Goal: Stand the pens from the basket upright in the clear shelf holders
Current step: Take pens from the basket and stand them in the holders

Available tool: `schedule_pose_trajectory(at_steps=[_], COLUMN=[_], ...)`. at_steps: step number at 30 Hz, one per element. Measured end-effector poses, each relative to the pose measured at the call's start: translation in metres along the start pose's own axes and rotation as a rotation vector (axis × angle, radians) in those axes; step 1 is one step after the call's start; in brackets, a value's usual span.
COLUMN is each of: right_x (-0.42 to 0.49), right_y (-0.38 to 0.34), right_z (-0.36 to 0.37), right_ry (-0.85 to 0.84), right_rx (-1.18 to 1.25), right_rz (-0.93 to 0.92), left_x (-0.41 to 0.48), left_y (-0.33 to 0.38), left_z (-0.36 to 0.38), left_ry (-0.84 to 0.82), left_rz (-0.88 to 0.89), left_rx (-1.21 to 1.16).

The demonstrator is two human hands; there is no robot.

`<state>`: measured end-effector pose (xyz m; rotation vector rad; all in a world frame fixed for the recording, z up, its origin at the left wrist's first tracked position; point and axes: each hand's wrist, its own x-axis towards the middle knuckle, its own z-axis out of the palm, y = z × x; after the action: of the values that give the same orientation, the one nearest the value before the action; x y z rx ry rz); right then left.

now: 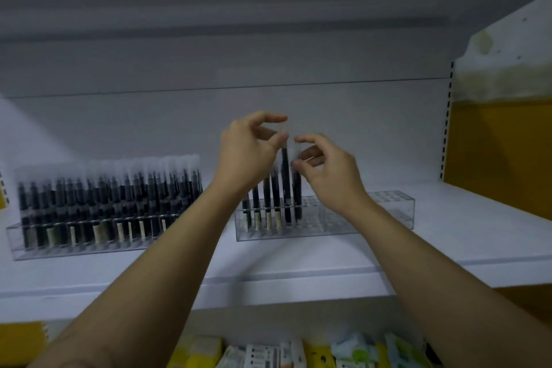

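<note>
Two clear holders stand on a white shelf. The left holder is packed with several black pens with frosted caps. The right holder has several black pens upright at its left end, and the rest of its holes stand vacant. My left hand pinches the frosted cap of one tall pen standing in that holder. My right hand pinches the cap of the neighbouring pen. The basket is out of view.
A yellow side panel closes the shelf on the right. Below the shelf edge lie several packaged goods in white, yellow and green. The shelf back wall is plain white.
</note>
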<state>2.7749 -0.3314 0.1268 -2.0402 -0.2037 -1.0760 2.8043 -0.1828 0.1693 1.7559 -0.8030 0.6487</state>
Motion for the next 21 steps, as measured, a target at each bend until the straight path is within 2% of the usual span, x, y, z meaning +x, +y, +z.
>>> schedule_pose_trajectory(at_steps=[3, 9, 15, 21], right_x=[-0.006, -0.012, -0.011, -0.016], right_y=[0.001, -0.001, -0.005, -0.004], right_z=[-0.005, -0.015, -0.019, -0.02], right_ry=[-0.043, -0.32, -0.379, -0.372], right_rx=[-0.115, -0.279, -0.351, -0.284], right_rz=[-0.039, 0.013, 0.038, 0.056], left_x=[-0.002, 0.001, 0.005, 0.0], left_y=[0.002, 0.006, -0.012, -0.018], left_z=[-0.002, -0.003, 0.006, 0.008], left_ry=[-0.02, -0.041, -0.177, -0.116], left_rz=[0.016, -0.017, -0.135, -0.012], left_rx=[0.053, 0.07, 0.197, 0.304])
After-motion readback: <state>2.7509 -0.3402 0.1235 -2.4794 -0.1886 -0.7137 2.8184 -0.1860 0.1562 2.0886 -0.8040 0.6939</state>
